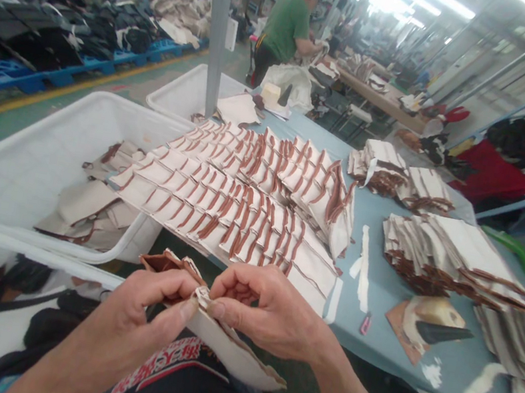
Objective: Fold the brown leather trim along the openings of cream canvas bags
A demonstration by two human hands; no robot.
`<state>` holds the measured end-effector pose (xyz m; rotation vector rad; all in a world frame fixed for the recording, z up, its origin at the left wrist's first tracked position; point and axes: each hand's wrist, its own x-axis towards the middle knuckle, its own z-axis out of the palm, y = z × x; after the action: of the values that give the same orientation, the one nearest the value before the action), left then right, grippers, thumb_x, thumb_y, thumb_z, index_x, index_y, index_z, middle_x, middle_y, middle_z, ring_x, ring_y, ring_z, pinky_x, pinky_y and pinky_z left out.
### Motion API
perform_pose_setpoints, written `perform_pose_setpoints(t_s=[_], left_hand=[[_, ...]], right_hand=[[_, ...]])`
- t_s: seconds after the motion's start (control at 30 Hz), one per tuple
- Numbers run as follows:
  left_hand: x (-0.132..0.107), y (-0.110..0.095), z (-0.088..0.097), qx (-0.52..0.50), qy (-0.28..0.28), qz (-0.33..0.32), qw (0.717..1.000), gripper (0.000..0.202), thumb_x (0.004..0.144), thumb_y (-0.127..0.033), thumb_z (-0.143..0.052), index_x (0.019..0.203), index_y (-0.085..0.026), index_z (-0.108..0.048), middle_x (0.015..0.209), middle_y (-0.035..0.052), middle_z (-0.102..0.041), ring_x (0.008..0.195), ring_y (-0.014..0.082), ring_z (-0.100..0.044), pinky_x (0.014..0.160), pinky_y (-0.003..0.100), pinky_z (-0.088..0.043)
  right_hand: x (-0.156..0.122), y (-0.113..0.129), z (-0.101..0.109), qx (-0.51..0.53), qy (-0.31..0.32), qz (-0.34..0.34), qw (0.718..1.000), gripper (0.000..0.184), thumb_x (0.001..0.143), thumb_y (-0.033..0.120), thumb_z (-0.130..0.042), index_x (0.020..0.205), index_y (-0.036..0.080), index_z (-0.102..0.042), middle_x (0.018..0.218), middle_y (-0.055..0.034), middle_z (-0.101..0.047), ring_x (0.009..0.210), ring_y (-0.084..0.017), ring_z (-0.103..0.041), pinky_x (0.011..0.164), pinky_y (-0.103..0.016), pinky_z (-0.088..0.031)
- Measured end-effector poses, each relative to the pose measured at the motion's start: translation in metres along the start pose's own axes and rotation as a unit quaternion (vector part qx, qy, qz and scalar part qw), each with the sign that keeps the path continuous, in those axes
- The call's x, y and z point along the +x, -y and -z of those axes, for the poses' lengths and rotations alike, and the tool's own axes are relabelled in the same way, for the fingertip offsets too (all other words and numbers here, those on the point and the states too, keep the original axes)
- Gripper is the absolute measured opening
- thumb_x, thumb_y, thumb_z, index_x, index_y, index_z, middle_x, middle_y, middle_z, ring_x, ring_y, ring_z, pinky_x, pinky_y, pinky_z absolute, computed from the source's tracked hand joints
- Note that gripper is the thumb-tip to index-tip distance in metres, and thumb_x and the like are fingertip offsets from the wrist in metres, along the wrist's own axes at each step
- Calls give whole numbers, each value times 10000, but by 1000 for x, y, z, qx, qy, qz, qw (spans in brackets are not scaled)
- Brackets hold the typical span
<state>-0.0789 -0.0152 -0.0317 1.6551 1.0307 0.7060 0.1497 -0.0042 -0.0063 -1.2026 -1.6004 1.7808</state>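
Low in the middle of the head view, a cream fabric piece with brown edging (235,352) is held between both hands, above the lap. My left hand (148,312) pinches its upper edge between thumb and fingers. Right beside it, my right hand (263,305) grips the same edge, thumb and fingertips closed on it. The two thumbs almost meet at a small folded spot. Just beyond the hands, overlapping rows of similar cream pieces with brown edges (221,199) lie spread across the blue-grey table (367,208).
A large white bin (6,178) with fabric pieces stands at the left. On the table's right are stacked cream pieces (456,251), a tape dispenser (437,325), white strips (362,268) and a small pink tool (365,323). A metal post (216,26) rises behind; a person in green (287,28) works farther back.
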Motion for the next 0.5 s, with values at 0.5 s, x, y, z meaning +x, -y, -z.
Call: perform_pose_setpoints(t_s=[0.5], left_hand=[[11,-3,-4,37,-66,-34,997,325,1031,-292,-559,744,-239,-703,666,-63,-674,599,131,-597,584,214,-438]], right_hand=[[1,17,3,-246,-60,110,961,141,1024,280,-674,957,183,-751,778,-25,-779,662,-136,-690,630,-218,-467]])
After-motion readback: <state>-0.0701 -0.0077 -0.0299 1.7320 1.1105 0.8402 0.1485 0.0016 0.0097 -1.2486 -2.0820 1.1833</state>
